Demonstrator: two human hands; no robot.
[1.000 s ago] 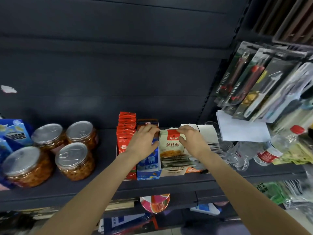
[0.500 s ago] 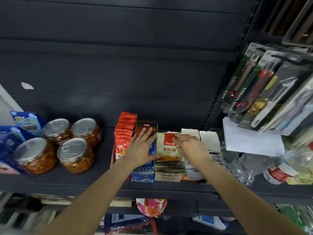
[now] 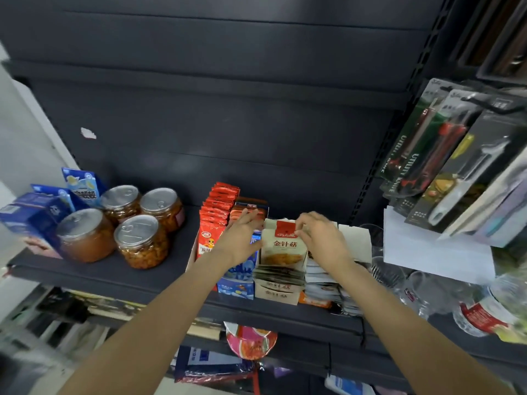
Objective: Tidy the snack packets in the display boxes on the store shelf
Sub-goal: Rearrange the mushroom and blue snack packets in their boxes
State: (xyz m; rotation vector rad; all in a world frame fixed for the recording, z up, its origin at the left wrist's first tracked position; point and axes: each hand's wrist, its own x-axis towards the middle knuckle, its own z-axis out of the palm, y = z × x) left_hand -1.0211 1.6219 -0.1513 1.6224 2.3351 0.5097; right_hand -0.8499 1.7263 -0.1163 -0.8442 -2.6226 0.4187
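Both forearms are bare to the frame's edge, with no sleeves, and the left hand (image 3: 242, 238) and right hand (image 3: 322, 238) wear nothing.

I see glossy red foil snack packets (image 3: 218, 212) in a matt cardboard display box (image 3: 275, 293), clear plastic jars with shiny metal pull-tab lids (image 3: 137, 230), all on a smooth, matt dark grey metal shelf (image 3: 114, 270).

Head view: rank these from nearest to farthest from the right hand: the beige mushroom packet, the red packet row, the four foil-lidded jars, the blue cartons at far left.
1. Beige mushroom packet: under the right hand's fingertips, touching.
2. Red packet row: left, beyond the left hand.
3. Foil-lidded jars: further left on the shelf.
4. Blue cartons: at the shelf's left end.
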